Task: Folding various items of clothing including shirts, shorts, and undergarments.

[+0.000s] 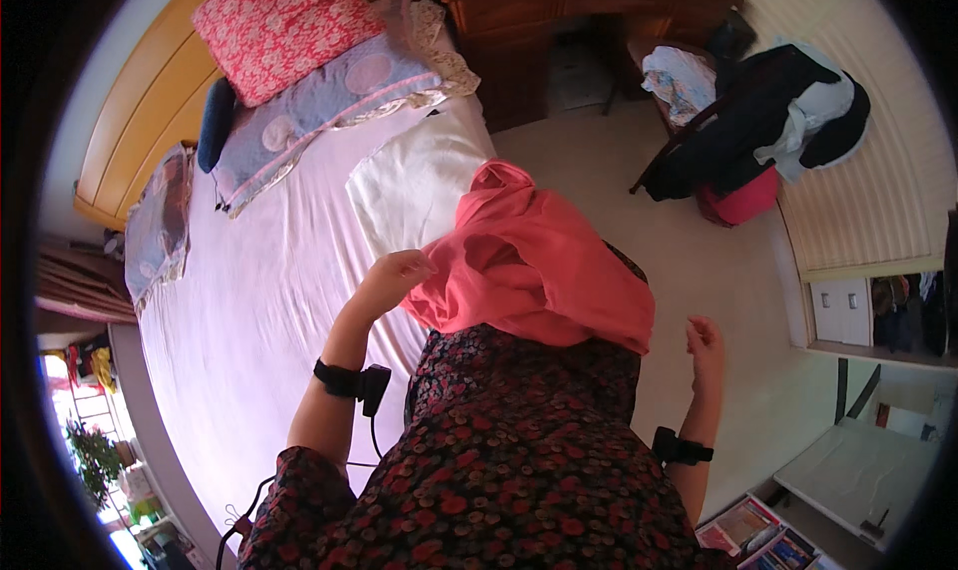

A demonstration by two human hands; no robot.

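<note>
A crumpled coral-red cloth garment [539, 261] is draped across my lap, its far end resting over the edge of the bed. My left hand [399, 276] is at the garment's left side, fingers bent and drawn together at its edge; the fingertips are partly hidden. To the right of the garment, apart from it, my right hand [705, 345] hangs in the air with loosely curled fingers and nothing in it. A white cloth [419, 181] lies spread on the bed just beyond the garment.
The bed [249, 300] with a pale pink sheet fills the left. Patterned pillows [339, 101] and a red floral cushion [284, 31] sit at its head. A wooden desk [509, 51] stands at the back. Dark clothes [738, 131] cover a chair at the far right.
</note>
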